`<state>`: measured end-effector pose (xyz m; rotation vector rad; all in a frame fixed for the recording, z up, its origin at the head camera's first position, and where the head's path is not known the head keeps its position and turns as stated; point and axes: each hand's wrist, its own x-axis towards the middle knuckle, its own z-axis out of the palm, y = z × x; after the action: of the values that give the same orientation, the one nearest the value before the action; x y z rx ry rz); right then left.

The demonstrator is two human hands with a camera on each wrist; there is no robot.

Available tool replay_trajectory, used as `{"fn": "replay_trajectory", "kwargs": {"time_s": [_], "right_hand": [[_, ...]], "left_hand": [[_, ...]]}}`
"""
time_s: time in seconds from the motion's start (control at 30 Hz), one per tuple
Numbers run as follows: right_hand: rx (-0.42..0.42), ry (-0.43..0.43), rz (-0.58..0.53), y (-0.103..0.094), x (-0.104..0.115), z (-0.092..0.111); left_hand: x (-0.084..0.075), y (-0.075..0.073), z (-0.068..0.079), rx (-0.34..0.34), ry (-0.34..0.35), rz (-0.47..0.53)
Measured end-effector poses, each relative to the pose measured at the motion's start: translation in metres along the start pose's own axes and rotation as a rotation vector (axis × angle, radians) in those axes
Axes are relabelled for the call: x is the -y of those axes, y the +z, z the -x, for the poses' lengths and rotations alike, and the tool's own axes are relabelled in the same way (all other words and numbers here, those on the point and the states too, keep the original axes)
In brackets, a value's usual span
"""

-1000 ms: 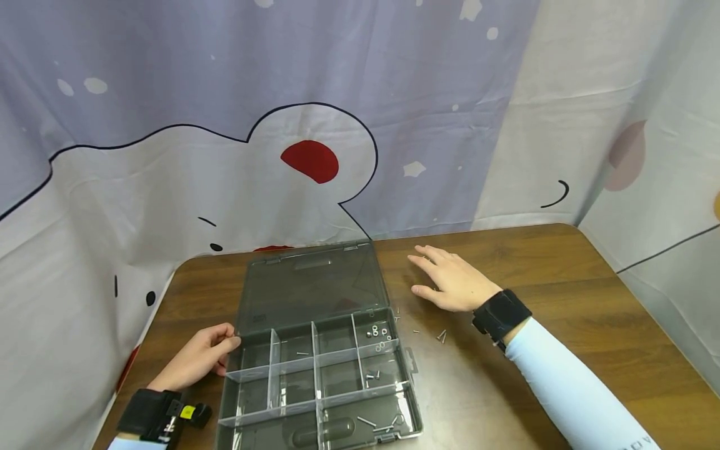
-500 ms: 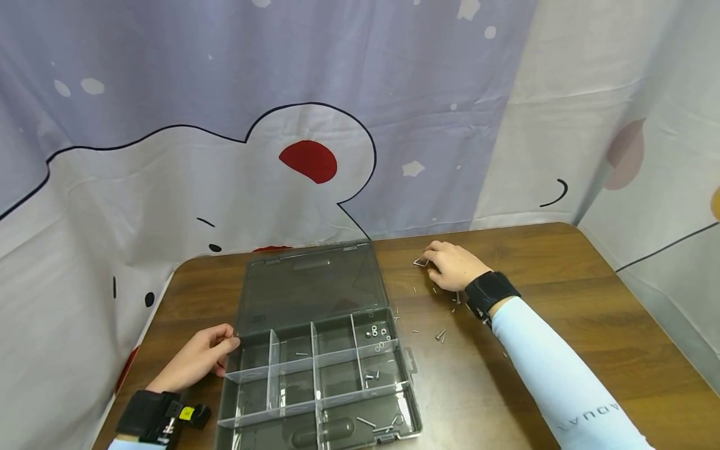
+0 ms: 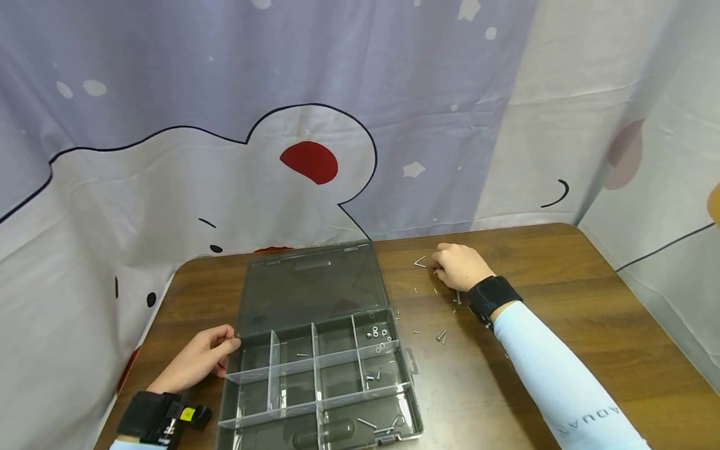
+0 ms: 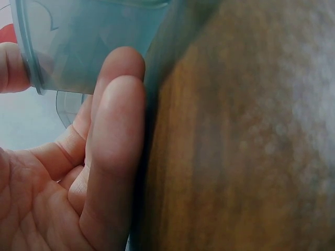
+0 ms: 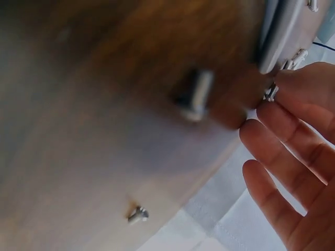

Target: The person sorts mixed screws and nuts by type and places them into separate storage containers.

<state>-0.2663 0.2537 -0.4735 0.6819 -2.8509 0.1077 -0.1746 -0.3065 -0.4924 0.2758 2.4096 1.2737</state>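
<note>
My left hand (image 3: 194, 356) grips the left side of a grey translucent compartment box (image 3: 315, 406). In the left wrist view, the thumb is on one side of the box wall (image 4: 78, 47) and the fingers on the other. Toward the back of the table, my right hand (image 3: 462, 267) reaches down with curled fingers. The right wrist view shows a small shiny screw (image 5: 270, 93) between its thumb and index fingertip, its shape partly hidden. Longer screws (image 3: 420, 262) lie just left of that hand.
The box lid (image 3: 312, 284) lies folded back. Nuts (image 3: 375, 332) sit in a right compartment, and loose screws and a ring screw (image 3: 398, 420) in the front one. Several screws (image 3: 441, 337) are scattered right of the box. A curtain (image 3: 422, 125) hangs behind the table (image 3: 540, 275).
My right hand has come down onto the table from a spread pose, its fingers curling together around a small screw, then shifted slightly right. The left hand and box stay put.
</note>
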Motion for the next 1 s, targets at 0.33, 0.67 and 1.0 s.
{"fn": "replay_trajectory", "kwargs": {"time_s": [0.33, 0.67, 1.0], "right_hand": [[-0.013, 0.035, -0.021, -0.001, -0.008, 0.007], [-0.11, 0.002, -0.149, -0.011, 0.008, 0.016], [-0.236, -0.154, -0.305, -0.025, 0.059, 0.034]], "left_hand": [[0.001, 0.001, -0.004, -0.004, 0.002, -0.004], [0.001, 0.001, -0.005, 0.001, -0.005, 0.001], [0.0, -0.001, -0.003, -0.001, -0.001, -0.01]]}}
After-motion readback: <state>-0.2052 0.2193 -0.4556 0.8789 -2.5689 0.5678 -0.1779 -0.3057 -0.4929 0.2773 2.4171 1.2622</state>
